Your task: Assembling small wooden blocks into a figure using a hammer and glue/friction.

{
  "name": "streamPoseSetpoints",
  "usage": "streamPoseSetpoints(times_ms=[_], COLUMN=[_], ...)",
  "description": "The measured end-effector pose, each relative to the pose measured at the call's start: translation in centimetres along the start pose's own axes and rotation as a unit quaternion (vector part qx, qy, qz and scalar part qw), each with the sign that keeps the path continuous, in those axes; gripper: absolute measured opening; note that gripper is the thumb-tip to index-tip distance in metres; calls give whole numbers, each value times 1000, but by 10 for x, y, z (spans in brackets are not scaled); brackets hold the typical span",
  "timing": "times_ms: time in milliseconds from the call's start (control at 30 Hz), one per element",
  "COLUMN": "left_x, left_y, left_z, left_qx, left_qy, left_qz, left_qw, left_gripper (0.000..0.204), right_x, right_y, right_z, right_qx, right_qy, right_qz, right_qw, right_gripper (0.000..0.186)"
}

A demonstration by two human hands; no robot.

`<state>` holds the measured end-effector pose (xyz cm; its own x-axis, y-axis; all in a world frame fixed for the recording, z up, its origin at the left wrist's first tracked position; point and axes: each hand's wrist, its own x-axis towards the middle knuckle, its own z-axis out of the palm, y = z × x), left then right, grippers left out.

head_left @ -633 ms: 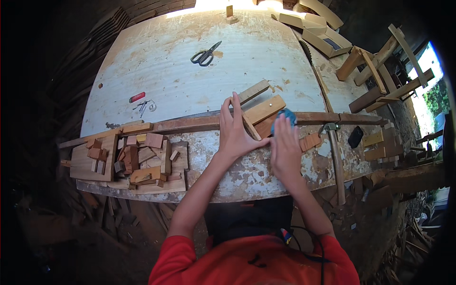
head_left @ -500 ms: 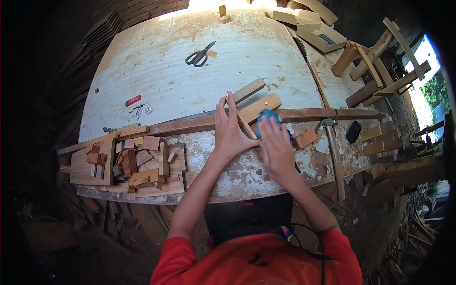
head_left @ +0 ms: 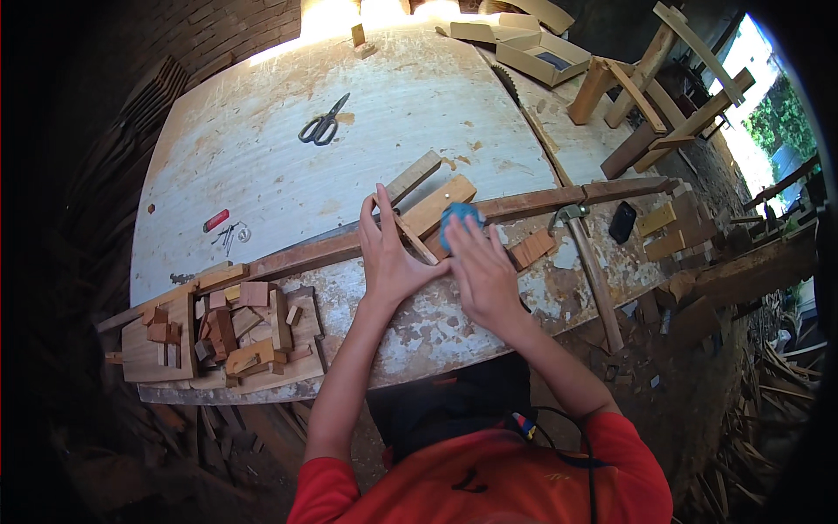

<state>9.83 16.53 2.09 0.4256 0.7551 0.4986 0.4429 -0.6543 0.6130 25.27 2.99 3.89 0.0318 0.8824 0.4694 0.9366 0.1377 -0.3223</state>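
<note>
Wood lies under both hands near the middle of the workbench, where a pale block sits at twelve o'clock from the hands, slanting toward one. The left hand is spread wide, thumb and fingers bracketing a thin wooden strip that lies along the block's near left side; how firmly it pinches the strip I cannot tell. The right hand holds a crumpled blue cloth under its nearly straight fingers, against the block's right side, with its lower part hidden behind the fingers. A greyish length of wood points toward one o'clock just beyond the left fingertips, roughly alongside the block. Just beside the right hand, at three, rests a reddish striped block; farther that way are a hammer, its head uppermost, and a black device. Black-handled scissors lie between ten and eleven, a red lighter at nine, and a heap of wood offcuts at eight. An open cardboard box stands at one, a wooden frame at two.
</note>
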Motion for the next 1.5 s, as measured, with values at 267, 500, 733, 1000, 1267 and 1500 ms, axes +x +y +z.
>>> streamPoseSetpoints(times_ms=[267,500,733,1000,1267,1500], left_x=[4,1,3,2,1,1], left_y=[1,1,3,5,6,12], left_z=[1,-2,3,4,6,6], left_qx=[-11,-10,1,7,1,1], left_qy=[5,-12,-11,-11,-4,4], left_qz=[2,-5,-8,-24,-13,-14], left_qw=[1000,1000,1000,1000,1000,1000], left_gripper=[161,160,162,166,161,158], right_x=[-8,-2,-3,0,-3,-5], right_y=[-1,1,5,9,9,8], right_z=[8,-1,7,6,8,3], right_qx=[-21,9,3,-7,-3,3], right_qy=[-4,7,13,26,28,15], right_qz=[-17,7,7,17,10,5], right_qw=[1000,1000,1000,999,1000,1000], right_gripper=[58,58,56,55,56,53])
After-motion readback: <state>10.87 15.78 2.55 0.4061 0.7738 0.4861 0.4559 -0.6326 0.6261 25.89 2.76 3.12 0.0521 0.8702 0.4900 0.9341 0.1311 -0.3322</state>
